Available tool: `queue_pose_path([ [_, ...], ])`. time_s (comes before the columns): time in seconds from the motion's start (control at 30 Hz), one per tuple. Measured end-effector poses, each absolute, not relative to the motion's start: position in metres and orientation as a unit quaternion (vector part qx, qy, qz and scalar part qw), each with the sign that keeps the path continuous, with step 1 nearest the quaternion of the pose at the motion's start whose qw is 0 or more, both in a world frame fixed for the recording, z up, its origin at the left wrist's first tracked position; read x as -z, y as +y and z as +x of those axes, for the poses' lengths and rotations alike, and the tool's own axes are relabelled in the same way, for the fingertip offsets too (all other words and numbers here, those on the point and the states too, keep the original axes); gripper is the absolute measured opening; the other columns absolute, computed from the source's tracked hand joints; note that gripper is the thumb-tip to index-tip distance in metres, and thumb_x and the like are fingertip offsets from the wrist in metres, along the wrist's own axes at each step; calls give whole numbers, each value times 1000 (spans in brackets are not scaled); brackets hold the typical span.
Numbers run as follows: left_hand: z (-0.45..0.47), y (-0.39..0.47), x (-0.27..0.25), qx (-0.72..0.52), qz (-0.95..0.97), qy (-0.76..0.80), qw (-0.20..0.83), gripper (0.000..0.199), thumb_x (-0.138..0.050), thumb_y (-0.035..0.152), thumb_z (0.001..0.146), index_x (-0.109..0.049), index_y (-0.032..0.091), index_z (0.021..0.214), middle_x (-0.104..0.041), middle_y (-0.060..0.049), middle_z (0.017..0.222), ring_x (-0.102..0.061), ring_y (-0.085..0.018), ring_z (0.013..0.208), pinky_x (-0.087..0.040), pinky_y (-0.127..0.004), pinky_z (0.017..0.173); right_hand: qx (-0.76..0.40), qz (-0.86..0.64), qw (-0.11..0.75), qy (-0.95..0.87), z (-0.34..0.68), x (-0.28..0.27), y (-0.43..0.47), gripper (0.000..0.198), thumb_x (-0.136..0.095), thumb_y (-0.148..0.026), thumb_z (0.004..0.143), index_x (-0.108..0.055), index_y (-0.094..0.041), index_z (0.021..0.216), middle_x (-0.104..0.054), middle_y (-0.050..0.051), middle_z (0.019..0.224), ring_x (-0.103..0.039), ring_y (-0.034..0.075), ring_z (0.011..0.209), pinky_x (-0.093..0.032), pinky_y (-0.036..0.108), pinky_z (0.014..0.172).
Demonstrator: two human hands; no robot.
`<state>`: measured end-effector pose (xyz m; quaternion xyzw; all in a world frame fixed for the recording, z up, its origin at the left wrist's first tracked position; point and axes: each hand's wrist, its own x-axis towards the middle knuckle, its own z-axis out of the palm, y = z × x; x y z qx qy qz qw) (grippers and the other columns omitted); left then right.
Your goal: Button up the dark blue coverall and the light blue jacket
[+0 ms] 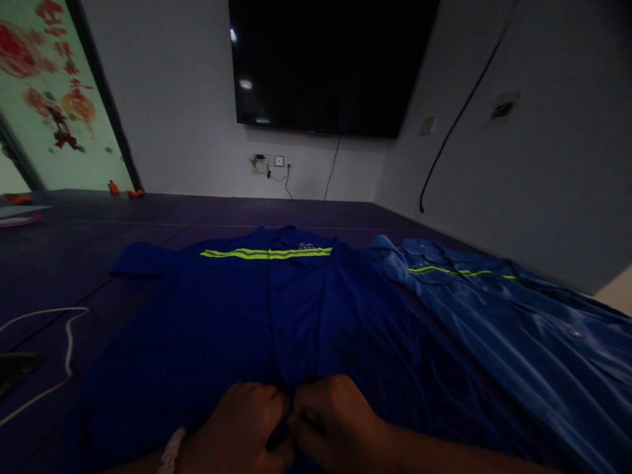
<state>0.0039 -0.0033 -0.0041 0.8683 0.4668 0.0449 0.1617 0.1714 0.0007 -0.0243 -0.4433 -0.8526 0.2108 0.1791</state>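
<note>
A dark blue work jacket (217,309) with a yellow-green and grey reflective stripe across its chest lies spread flat, collar away from me. Close to the bottom of the view, my left hand (251,421) and my right hand (336,418) meet at the jacket's front opening. Both are closed, with fingers pinched on the front edges of the cloth. Whether a button or zip sits between them is hidden by the fingers and the dim light. A pale band circles my left wrist.
A lighter blue garment (494,309) with a similar stripe lies to the right. At the left are a white cable (69,336) and a dark flat device (17,368). Orange objects (113,187) stand far left on the purple surface (207,214). A large screen (330,66) hangs on the wall.
</note>
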Motion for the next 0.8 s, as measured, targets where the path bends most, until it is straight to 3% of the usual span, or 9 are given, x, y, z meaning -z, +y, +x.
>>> queue_pose_path([
  [0.27, 8, -19, -5, -83, 857, 498, 98, 15, -46, 19, 79, -60, 21, 79, -66, -2, 80, -58, -15, 72, -44, -25, 74, -188, -399, 166, -882, 176, 25, 3, 17, -49, -23, 79, -61, -15, 69, -66, 1, 64, -55, 8, 53, -27, 19, 47],
  [0.57, 5, -7, -8, -27, 865, 476, 154, 18, -45, 24, 77, -62, 21, 85, -67, -4, 88, -60, -18, 78, -45, -27, 74, -165, -381, 165, -895, 176, 23, 1, 16, -50, -23, 80, -60, -15, 70, -65, 1, 65, -56, 9, 53, -27, 20, 47],
  [0.8, 1, 0, -4, -21, 861, 469, 193, 20, -44, 24, 75, -62, 22, 83, -66, -3, 86, -59, -17, 75, -46, -25, 72, -185, -391, 160, -887, 175, 22, 1, 14, -52, -24, 78, -63, -18, 83, -66, -1, 66, -56, 9, 53, -28, 19, 46],
])
